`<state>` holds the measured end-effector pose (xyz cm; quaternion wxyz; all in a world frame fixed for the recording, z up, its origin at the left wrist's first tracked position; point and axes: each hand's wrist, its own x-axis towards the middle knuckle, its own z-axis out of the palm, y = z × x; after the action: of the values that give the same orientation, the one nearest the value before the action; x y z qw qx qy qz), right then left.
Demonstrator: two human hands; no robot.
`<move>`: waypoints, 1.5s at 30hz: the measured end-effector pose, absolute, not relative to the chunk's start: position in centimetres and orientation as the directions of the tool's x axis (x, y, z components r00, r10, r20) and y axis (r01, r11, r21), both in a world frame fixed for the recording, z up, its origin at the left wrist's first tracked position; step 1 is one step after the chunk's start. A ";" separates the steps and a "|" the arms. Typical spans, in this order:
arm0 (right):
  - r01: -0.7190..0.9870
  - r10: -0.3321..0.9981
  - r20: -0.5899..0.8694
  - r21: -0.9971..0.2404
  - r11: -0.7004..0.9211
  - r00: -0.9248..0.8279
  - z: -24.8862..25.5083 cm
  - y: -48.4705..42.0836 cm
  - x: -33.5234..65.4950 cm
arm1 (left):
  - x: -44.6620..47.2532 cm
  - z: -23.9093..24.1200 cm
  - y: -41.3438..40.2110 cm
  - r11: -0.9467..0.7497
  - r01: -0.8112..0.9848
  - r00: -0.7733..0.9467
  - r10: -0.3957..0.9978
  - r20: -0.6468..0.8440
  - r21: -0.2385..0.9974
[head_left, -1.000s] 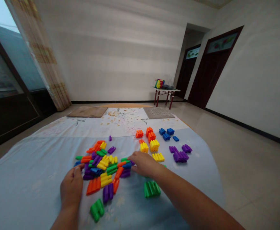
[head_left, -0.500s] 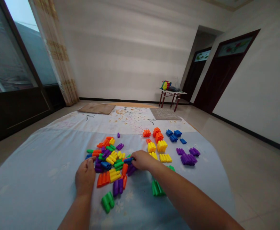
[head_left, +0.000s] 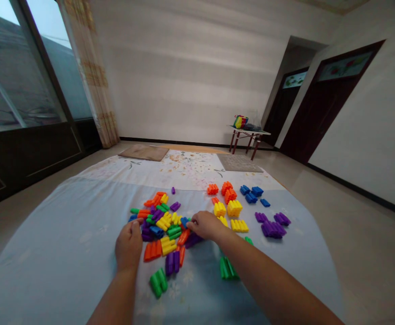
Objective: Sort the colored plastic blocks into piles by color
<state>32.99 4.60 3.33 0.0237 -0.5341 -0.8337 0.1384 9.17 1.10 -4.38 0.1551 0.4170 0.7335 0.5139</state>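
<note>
My right hand reaches in from the right with its fingers pinched at a blue plastic block on the right edge of a mixed pile. My left hand rests against the pile's left side, fingers curled; whatever is in them is hidden. Between the hands lie ribbed tube-shaped blocks, among them a yellow block, an orange block, a green block and a dark blue block. Nearer me are a purple block and a green block.
Colour groups stand on the right: orange blocks, yellow blocks, blue blocks, purple blocks and green blocks, partly behind my right forearm. A brown mat and a grey mat lie at the cloth-covered table's far edge.
The blue block at my right fingertips has shifted slightly away from me and is now more covered by the fingers. The whole view has swung a little left; my left hand stays beside the pile.
</note>
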 end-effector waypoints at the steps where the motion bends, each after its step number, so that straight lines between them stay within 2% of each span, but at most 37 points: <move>1: 0.877 0.899 -0.052 -0.253 0.408 -0.434 3.4 4.5 32.7 | 9.2 -4.4 1.1 0.123 0.451 -0.603 0.772 0.201 0.884; 5: 0.768 0.822 0.128 -0.302 0.565 -0.555 3.7 3.8 30.0 | 9.1 -4.4 1.1 0.128 0.449 -0.606 0.771 0.197 0.884; 10: 0.667 0.716 0.147 -0.276 0.692 -0.683 2.9 2.7 25.3 | 9.1 -4.2 0.9 0.104 0.463 -0.591 0.776 0.219 0.880; 14: 0.689 0.731 0.130 -0.261 0.677 -0.670 2.5 3.1 24.9 | 9.3 -4.1 0.8 0.092 0.469 -0.587 0.775 0.232 0.878; 20: 0.720 0.819 0.171 -0.402 0.565 -0.548 3.4 4.4 29.2 | 9.5 -4.0 0.7 0.099 0.470 -0.602 0.763 0.236 0.877; 25: 0.729 0.761 0.295 -0.234 0.644 -0.578 3.4 3.6 31.4 | 9.5 -4.1 0.7 0.119 0.465 -0.605 0.766 0.217 0.877; 27: 0.702 0.721 0.291 -0.188 0.687 -0.628 3.1 3.0 31.4 | 9.5 -4.1 0.7 0.122 0.467 -0.604 0.767 0.216 0.876; 30: 0.670 0.690 0.297 -0.183 0.720 -0.660 2.7 2.6 30.9 | 9.5 -4.1 0.8 0.121 0.471 -0.604 0.766 0.219 0.874; 37: 0.613 0.682 0.277 -0.301 0.731 -0.677 2.8 2.1 30.1 | 9.5 -4.1 0.8 0.118 0.474 -0.606 0.762 0.226 0.873; 41: 0.506 0.578 0.188 -0.324 0.799 -0.794 3.2 1.7 30.0 | 9.6 -4.0 0.7 0.111 0.476 -0.603 0.763 0.232 0.872; 45: 0.461 0.488 0.057 -0.252 0.851 -0.871 3.3 1.7 29.2 | 9.6 -4.0 0.8 0.100 0.482 -0.600 0.762 0.245 0.870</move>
<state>29.20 1.68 3.28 0.0596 -0.2471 -0.9602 0.1160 9.60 0.75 -4.00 0.1351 0.4266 0.7293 0.5176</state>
